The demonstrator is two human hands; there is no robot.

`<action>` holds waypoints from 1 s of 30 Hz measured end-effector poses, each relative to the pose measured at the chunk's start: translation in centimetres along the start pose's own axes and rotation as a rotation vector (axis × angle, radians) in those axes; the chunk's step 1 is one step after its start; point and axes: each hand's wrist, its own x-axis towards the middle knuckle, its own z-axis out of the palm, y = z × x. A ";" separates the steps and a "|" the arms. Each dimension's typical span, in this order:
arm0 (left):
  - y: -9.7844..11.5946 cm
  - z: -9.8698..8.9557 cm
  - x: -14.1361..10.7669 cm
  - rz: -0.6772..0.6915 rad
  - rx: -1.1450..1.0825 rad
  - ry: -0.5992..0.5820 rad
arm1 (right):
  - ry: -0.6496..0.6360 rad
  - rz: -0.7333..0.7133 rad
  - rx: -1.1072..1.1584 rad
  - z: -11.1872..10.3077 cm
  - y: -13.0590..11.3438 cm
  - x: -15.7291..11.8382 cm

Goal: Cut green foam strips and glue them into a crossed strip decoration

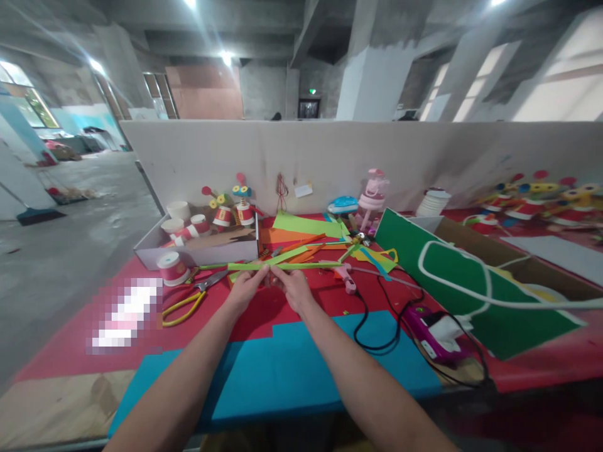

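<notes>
A long, narrow light-green strip (308,265) stretches sideways above the red table cover. My left hand (248,287) pinches it near its middle. Right beside it, my right hand (291,285) grips the same strip, the two hands' fingertips almost touching. Yellow-handled scissors (183,309) lie to the left of my left hand. A pink glue gun (347,278) lies just right of my right hand. Behind the hands are orange paper pieces (308,240) and a green paper sheet (306,224).
Blue sheets (282,370) cover the table's front edge. At the back left, a box (202,256) holds cups and figures. A purple power strip (436,339) with black cables and a green-sided box (452,289) stand at right. A white partition (320,147) runs behind.
</notes>
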 end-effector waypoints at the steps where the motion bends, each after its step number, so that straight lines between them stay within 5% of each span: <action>1: 0.0 -0.1 0.0 0.031 0.017 0.022 | -0.001 -0.017 -0.023 0.0 0.0 0.0; 13: 1.1 -1.9 0.4 0.039 -0.018 0.145 | 0.255 -0.181 -0.198 -3.3 -2.5 2.1; 18: 1.1 -2.9 0.7 0.029 0.019 0.230 | 0.314 -0.231 -0.122 -4.4 -3.5 2.4; 30: 1.4 -2.4 0.5 0.055 -0.126 0.175 | 0.488 -0.306 0.164 -5.8 -4.9 2.7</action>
